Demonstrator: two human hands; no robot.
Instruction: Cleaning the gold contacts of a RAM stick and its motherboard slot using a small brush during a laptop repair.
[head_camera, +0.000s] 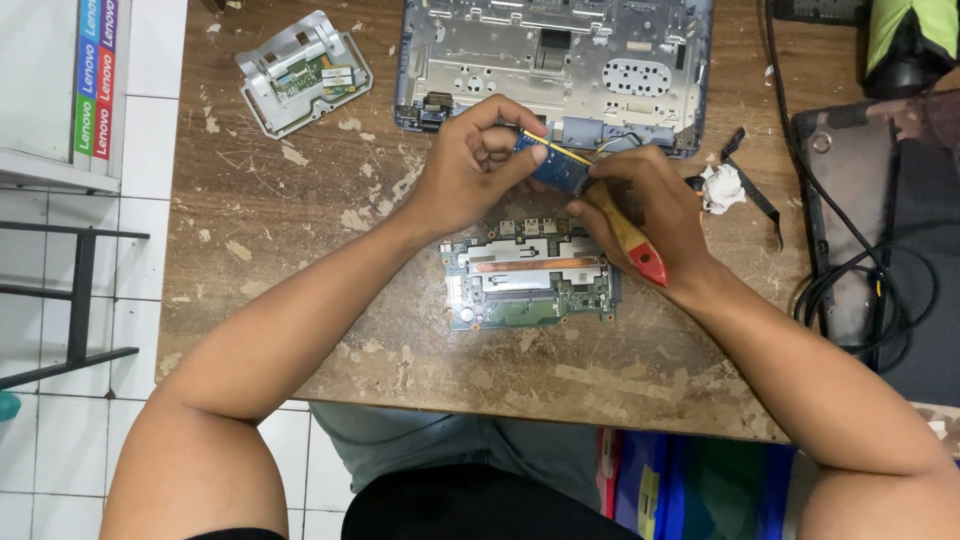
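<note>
My left hand (475, 160) pinches a small blue circuit board (557, 166) with a gold edge, held above the table. My right hand (645, 205) grips a tool with a wooden handle and a red end (632, 243), its tip against the small board. Just below both hands a green laptop motherboard (528, 283) with a copper heat pipe lies flat on the worn wooden table (260, 230). Behind the hands sits an opened laptop chassis (555, 60) with its metal frame exposed.
A grey touchpad bracket with a small green board (303, 72) lies at the back left. A crumpled white tissue (722, 188) and a black strip (755, 190) lie right of the hands. A dark laptop with black cables (870, 270) fills the right side. White tiled floor is at the left.
</note>
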